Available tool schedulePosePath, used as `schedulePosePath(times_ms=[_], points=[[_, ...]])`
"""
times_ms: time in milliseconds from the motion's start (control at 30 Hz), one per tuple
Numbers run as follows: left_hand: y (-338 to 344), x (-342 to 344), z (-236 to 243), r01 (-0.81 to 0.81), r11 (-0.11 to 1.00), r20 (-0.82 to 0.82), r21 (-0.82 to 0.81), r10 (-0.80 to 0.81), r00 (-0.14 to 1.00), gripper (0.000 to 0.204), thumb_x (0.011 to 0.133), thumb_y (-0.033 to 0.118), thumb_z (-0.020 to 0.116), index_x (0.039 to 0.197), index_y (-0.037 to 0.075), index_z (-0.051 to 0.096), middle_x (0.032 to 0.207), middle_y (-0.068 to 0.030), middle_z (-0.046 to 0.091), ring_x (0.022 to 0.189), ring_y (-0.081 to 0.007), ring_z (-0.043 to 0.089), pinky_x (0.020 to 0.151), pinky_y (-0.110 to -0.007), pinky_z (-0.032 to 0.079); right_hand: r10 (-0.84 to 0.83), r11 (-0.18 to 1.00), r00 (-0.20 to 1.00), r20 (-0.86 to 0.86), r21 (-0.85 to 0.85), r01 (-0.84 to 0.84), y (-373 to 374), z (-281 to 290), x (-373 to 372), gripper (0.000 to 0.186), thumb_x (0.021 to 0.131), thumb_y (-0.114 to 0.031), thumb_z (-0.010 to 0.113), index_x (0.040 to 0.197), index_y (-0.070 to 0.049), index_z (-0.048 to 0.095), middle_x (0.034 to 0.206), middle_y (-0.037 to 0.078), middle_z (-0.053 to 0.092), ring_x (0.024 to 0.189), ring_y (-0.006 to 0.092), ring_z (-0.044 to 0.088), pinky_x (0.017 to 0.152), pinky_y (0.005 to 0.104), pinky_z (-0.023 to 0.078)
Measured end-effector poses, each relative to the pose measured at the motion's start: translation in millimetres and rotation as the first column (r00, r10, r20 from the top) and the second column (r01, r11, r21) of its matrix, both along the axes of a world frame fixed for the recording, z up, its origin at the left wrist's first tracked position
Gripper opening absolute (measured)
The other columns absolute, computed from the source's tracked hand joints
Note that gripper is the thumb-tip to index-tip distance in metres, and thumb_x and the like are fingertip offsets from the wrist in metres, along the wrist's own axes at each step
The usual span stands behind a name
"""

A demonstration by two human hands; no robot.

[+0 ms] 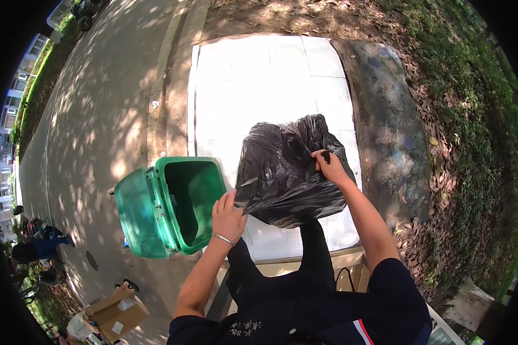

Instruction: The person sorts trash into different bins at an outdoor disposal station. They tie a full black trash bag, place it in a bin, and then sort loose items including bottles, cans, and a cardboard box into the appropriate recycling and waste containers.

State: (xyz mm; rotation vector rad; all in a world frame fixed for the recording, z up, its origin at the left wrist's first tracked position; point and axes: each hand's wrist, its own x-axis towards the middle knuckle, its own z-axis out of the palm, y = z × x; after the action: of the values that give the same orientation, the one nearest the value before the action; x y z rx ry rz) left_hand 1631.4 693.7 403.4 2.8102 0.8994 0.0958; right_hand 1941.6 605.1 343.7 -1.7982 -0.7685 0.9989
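A large black plastic bag [276,172], crumpled and shiny, spreads in front of my legs over the white tiled surface. My right hand [330,168] is closed on a gathered part of it at the right, with a bit of black film sticking up from the fist. At the bag's left edge, my left hand [229,217], with a bracelet at the wrist, pinches the film, which is drawn taut toward the fingers. Just left of that hand stands a green bin [217,190], its lid [138,213] swung back to the left. The bag's contents, if any, are hidden.
White tiles [259,75] reach away beyond the bag. A paved path [92,126] runs along the left; dark stone [388,126], leaves and ivy lie on the right. At the lower left are a cardboard box [118,319] and people.
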Motion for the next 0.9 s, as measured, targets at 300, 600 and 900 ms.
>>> schedulePosePath(times_ms=[300, 600, 900], points=[[-4.4, 93.5, -61.5, 0.342, -0.137, -0.16, -0.93, 0.986, -0.041, 0.018, 0.081, 0.022, 0.051, 0.075, 0.006, 0.054, 0.073, -0.0027, 0.057, 0.068, -0.015, 0.055, 0.061, -0.029, 0.045, -0.331, 0.933, 0.943, 0.043, 0.163, 0.321, -90.2, 12.4, 76.0, 0.029, 0.088, -0.027, 0.036, 0.068, -0.006, 0.043, 0.057, -0.002, 0.039, 0.054, 0.0062, 0.034, 0.049, 0.0217, 0.028], [14.7, 59.0, -84.0, 0.337, 0.025, -0.116, -0.941, 0.912, -0.392, 0.02, 0.076, 0.023, 0.052, 0.083, 0.005, 0.053, 0.081, -0.0082, 0.058, 0.073, -0.0224, 0.056, 0.065, -0.036, 0.047, -0.688, 0.466, 0.536, -0.49, 0.268, 0.843, -95.1, -15.0, 87.7, 0.025, 0.086, -0.022, 0.041, 0.065, -0.009, 0.04, 0.053, -0.003, 0.032, 0.048, 0.0077, 0.031, 0.045, 0.0215, 0.028], [-88.6, -24.4, -32.4, 0.173, -0.226, -0.129, -0.959, 0.886, 0.445, 0.015, 0.076, 0.01, 0.053, 0.062, 0.004, 0.051, 0.062, -0.0039, 0.053, 0.056, -0.011, 0.049, 0.052, -0.025, 0.04, -0.652, 0.109, 0.017, -0.758, -0.071, 0.992, -231.1, -11.3, 10.6, 0.024, 0.083, -0.017, 0.043, 0.061, -0.013, 0.037, 0.049, -0.005, 0.025, 0.044, 0.008, 0.023, 0.043, 0.0213, 0.023]])
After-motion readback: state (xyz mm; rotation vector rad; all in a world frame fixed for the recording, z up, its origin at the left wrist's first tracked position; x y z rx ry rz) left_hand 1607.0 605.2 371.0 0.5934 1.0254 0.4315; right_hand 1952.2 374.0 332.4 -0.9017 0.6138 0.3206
